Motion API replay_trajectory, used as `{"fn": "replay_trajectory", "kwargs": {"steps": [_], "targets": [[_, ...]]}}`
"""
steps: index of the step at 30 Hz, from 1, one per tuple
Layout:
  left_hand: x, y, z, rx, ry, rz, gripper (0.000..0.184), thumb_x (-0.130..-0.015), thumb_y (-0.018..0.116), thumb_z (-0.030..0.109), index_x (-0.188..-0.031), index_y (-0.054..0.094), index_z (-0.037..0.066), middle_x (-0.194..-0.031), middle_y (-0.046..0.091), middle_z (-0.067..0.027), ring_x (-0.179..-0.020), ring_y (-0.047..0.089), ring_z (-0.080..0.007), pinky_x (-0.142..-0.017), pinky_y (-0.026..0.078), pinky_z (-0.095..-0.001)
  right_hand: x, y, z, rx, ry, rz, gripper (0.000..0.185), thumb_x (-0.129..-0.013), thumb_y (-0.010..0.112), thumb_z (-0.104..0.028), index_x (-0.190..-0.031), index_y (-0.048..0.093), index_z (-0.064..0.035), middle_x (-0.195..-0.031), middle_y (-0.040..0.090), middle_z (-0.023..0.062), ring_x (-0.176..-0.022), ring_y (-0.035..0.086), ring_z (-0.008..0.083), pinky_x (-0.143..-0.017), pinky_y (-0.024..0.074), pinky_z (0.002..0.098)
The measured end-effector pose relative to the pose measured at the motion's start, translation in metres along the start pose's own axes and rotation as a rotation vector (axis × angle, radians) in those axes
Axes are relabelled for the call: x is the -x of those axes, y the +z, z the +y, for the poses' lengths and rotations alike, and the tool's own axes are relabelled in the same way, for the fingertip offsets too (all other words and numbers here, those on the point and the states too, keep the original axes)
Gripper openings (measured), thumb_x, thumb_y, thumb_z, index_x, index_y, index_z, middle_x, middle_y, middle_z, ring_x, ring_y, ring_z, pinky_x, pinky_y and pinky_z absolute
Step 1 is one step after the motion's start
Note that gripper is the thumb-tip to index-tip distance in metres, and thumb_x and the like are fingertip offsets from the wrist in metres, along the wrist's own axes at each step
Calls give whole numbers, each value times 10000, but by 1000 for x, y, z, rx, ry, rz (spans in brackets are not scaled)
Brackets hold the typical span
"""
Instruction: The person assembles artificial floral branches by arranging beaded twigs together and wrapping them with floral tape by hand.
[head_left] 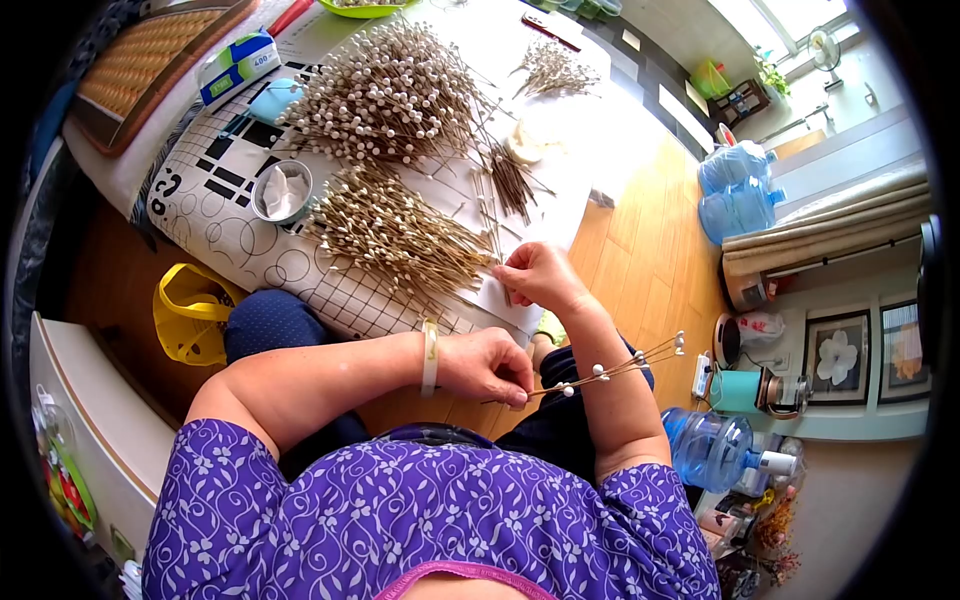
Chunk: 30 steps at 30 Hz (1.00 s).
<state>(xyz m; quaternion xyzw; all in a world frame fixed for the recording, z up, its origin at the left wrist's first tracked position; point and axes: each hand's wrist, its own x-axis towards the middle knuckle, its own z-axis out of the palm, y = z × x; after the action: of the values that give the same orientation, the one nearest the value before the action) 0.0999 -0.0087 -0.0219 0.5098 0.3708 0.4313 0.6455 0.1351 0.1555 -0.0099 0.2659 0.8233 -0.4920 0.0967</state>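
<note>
My left hand (488,366), with a pale bangle on its wrist, is closed around the ends of a few thin brown stems (606,372) dotted with white berry-like buds. The stems point right and cross in front of my right forearm. At the table's near edge, my right hand (545,277) is pinched beside the stem ends of a bundle of small-budded twigs (400,232); what lies between its fingertips is too small to make out. Behind that bundle lies a big heap of white-budded stems (395,95). A short bundle of brown stems (511,180) lies to its right.
On the patterned tablecloth (190,230) stand a tin with white tissue (283,191), a blue-green pack (240,68) and a roll of pale tape (524,143). A yellow bag (190,315) is at the lower left. Water bottles (738,205) stand on the wooden floor at right.
</note>
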Motion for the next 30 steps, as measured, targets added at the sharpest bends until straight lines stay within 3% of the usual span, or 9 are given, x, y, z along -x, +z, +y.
{"fn": "replay_trajectory", "kwargs": {"steps": [8,12,17,19,21,24,30], "targets": [[-1,0,-4,51,-4,-4,125,-804,609,88,-871,622,-16,-802,638,-50,-770,580,-86,-724,467,-226,-2,2,-6,127,-6,67,181,-720,555,-116,-618,594,28,-464,547,71,-400,521,89,-402,434,229],[1,-4,2,0,32,40,115,-797,616,83,-863,623,-11,-799,639,-54,-762,582,-89,-710,468,-230,7,-11,-2,-23,-51,32,165,-741,561,-123,-654,586,14,-496,544,38,-415,519,81,-392,423,220],[6,-16,9,-281,218,264,84,-754,640,67,-816,625,12,-788,616,-72,-722,589,-160,-670,466,-274,28,-23,-11,-424,-171,-65,142,-833,568,-131,-732,549,-32,-585,535,3,-454,496,57,-411,409,184],[9,-24,16,-518,303,443,78,-725,644,68,-792,630,30,-797,582,-97,-742,574,-240,-668,461,-320,28,-16,-13,-530,-258,10,87,-826,563,-76,-754,544,-30,-588,542,4,-459,504,61,-427,415,184],[12,-31,22,-609,375,602,55,-721,642,55,-771,629,33,-814,573,-82,-766,572,-229,-663,462,-316,27,-10,-17,-619,-335,100,80,-820,562,-50,-747,537,-29,-593,552,8,-470,515,64,-439,418,182],[15,-39,28,-575,393,739,85,-714,652,10,-793,627,24,-911,561,-87,-835,558,-201,-731,466,-281,20,-3,-12,-542,-465,221,85,-817,559,-42,-736,534,-30,-594,558,12,-494,528,73,-466,434,197],[20,-40,44,-456,385,636,71,-718,641,-2,-785,620,5,-877,593,-94,-806,574,-202,-696,472,-293,22,7,-17,-339,-600,310,54,-793,590,-29,-754,553,-23,-644,559,-18,-575,494,26,-497,406,177]]}}
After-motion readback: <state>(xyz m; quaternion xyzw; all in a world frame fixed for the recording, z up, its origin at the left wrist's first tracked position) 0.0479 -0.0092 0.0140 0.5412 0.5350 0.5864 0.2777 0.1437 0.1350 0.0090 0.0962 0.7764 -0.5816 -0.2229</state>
